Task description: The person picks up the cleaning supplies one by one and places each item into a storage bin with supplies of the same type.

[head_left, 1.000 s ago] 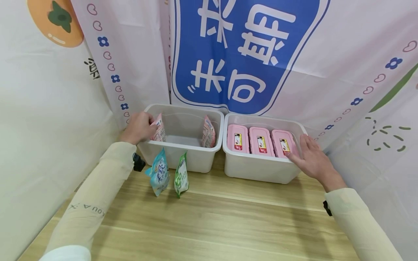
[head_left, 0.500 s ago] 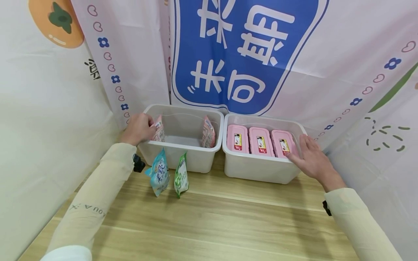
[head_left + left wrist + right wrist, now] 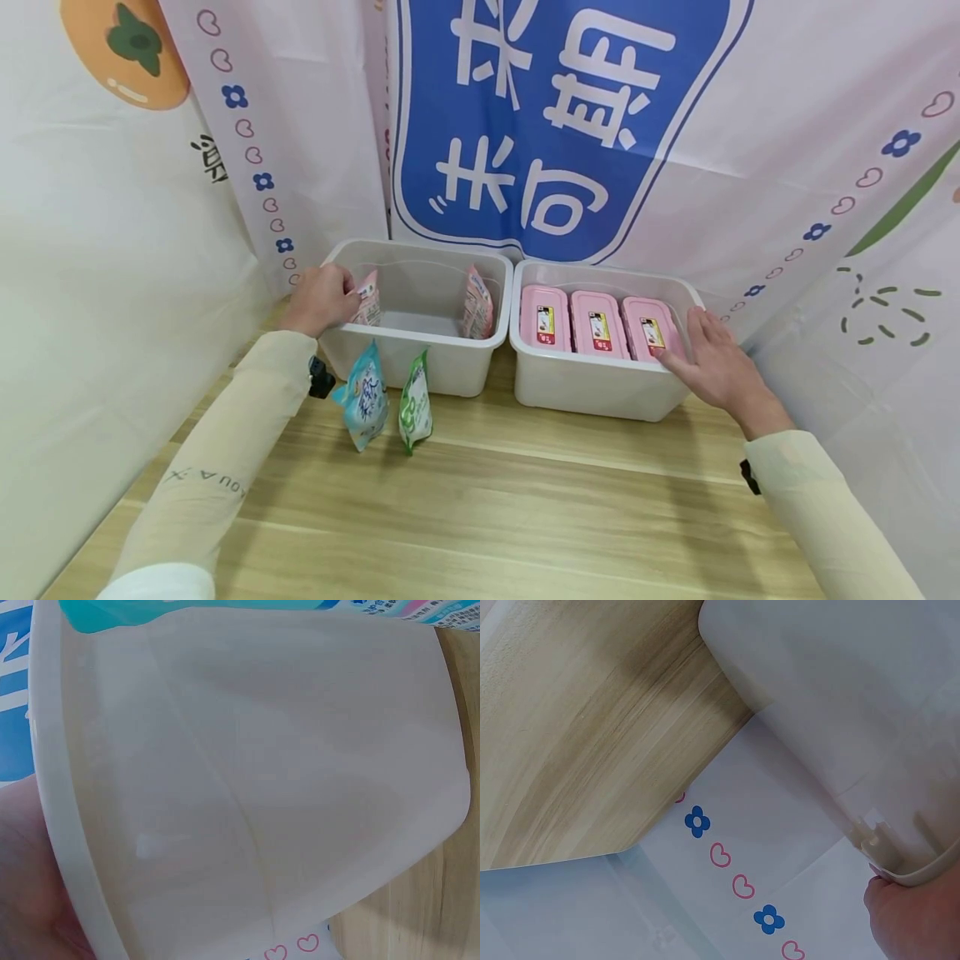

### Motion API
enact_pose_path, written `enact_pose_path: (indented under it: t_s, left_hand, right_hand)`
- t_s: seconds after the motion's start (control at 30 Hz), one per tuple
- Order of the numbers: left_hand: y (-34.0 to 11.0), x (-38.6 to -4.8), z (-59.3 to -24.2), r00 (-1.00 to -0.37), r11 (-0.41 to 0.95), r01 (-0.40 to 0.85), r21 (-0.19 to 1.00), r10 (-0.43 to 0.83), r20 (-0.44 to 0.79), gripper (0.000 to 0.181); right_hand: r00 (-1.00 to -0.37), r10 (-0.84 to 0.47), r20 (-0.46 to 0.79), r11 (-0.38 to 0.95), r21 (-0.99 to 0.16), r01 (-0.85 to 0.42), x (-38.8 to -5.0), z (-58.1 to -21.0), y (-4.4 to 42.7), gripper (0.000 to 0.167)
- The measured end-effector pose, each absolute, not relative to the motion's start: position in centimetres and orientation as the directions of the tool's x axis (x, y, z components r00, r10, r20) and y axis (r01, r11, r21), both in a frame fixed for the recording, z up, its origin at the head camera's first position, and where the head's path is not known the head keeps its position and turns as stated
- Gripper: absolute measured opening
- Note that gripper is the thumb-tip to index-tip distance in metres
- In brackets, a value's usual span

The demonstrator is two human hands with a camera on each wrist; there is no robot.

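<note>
Two whitish plastic bins stand side by side against the back curtain. At the left bin (image 3: 408, 354)'s left end, my left hand (image 3: 321, 298) reaches over the rim with curled fingers. It holds the edge of a pink packet (image 3: 367, 300), partly hidden by the fingers. A second pink packet (image 3: 477, 307) leans upright at that bin's right end. My right hand (image 3: 716, 362) rests on the right bin (image 3: 592, 387)'s front right corner, fingers extended along the rim and thumb near a pink box (image 3: 651, 329). The right wrist view shows only part of that hand (image 3: 919, 911).
A teal packet (image 3: 367, 400) and a green-and-white packet (image 3: 416, 404) stand upright before the left bin. Two more pink boxes fill the right bin's left side, one at its end (image 3: 545, 317). White printed curtains (image 3: 862, 208) enclose the wooden table (image 3: 510, 508).
The pink packet at my left hand has shifted slightly right and lower in the bin. My left hand moves only a little; the right hand stays on its corner.
</note>
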State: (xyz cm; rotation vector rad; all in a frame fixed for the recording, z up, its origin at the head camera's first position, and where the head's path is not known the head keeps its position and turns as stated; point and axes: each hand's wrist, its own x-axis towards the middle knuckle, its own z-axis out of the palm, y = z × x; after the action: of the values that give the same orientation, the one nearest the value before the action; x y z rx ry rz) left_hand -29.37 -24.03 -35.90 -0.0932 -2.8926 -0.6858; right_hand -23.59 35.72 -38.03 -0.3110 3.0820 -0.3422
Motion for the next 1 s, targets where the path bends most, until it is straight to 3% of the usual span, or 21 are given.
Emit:
enact_pose_path:
  t_s: [1.0]
  left_hand:
    - [-23.9,-28.5,-34.1,-0.995,0.889,0.055,0.455,0.008,0.104,0.018]
  right_hand:
    - [-0.977,-0.214,0.004,0.953,-0.218,-0.210,-23.6,-37.9,35.7,0.102]
